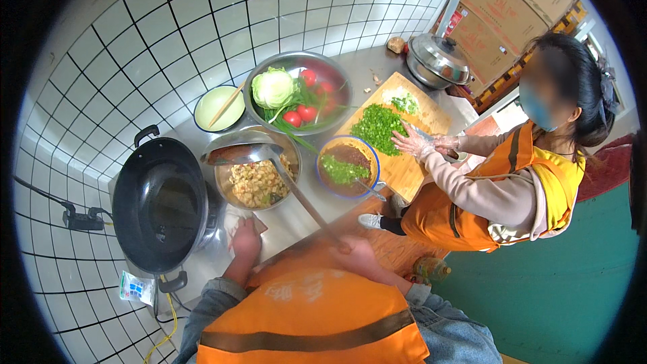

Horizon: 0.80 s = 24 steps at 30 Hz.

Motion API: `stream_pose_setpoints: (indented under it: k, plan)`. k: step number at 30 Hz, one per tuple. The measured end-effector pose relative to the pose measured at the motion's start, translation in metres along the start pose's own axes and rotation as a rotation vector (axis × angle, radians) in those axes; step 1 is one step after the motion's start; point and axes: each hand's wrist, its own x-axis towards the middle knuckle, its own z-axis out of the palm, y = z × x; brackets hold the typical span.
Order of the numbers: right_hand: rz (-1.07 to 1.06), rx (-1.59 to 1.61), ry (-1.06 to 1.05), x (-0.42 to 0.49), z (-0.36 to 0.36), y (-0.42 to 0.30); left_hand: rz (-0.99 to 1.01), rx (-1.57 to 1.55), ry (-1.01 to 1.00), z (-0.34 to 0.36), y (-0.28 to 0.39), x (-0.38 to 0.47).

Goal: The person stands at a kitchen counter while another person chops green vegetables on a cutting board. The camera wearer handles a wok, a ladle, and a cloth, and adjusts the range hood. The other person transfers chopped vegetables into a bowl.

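Note:
My right hand (359, 255) grips the end of the handle of a large metal ladle (298, 184). The ladle's bowl, with reddish-brown residue, hangs over a steel bowl (296, 189) of diced, cooked-looking food. Low beside that bowl, my left hand (246, 239) is closed on a white cloth (232, 218) at the counter edge; its fingertips are mostly hidden. Left of it stands a black two-handled wok (156, 202), with a dark shiny patch like liquid at its bottom. A blue-rimmed bowl (349, 167) right of the ladle holds brown sauce, chopped greens and a spoon.
A co-worker (485, 197) in gloves holds a knife by chopped scallions (376, 126) on a wooden board (404, 172). Behind stand a steel basin (333, 68) of cabbage and tomatoes, a pale bowl (215, 106) with chopsticks, and a lidded pot (440, 60). Cables (172, 313) hang left.

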Motion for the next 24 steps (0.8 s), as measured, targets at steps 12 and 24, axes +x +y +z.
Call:
stream_pose_setpoints:
  k: [12, 24]
  plan:
    - [-0.025, -0.032, -0.032, 0.0, -0.001, 0.002, -0.026, 0.009, -0.009, 0.0, 0.003, 0.002]
    - [-0.045, -0.039, 0.01, 0.007, -0.003, -0.002, 0.012, 0.007, 0.043, 0.006, -0.001, 0.007]
